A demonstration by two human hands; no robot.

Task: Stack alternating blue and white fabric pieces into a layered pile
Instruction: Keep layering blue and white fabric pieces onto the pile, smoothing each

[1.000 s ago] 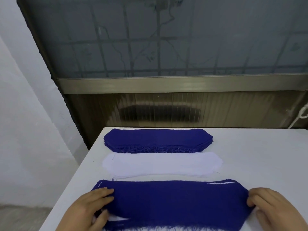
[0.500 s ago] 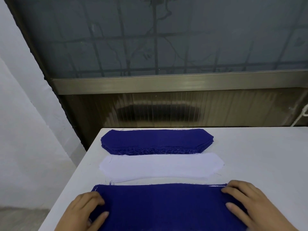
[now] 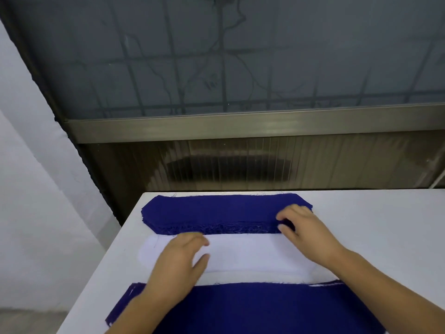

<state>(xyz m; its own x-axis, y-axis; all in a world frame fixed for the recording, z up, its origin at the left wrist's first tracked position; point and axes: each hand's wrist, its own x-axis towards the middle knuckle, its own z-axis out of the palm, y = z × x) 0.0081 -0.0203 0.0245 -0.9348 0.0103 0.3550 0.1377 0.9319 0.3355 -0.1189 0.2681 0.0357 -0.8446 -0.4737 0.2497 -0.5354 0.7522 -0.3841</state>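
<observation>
Right hand seemed to pinch the near edge of the far blue pile while the left hand lay loose over the white pile, soft, thin, floppy cloth best lifted by both ends.

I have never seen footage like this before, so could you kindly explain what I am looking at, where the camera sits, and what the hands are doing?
There is no machine: a person wears a camera on the head, looking down at both bare hands. On the white table lie three fabric piles: a blue stack farthest away, a white stack in the middle, and the layered pile, blue on top, nearest. The right hand reaches the blue stack's right end, fingers curled at its edge. The left hand lies over the white stack, fingers relaxed; whether it holds anything, I cannot tell.
</observation>
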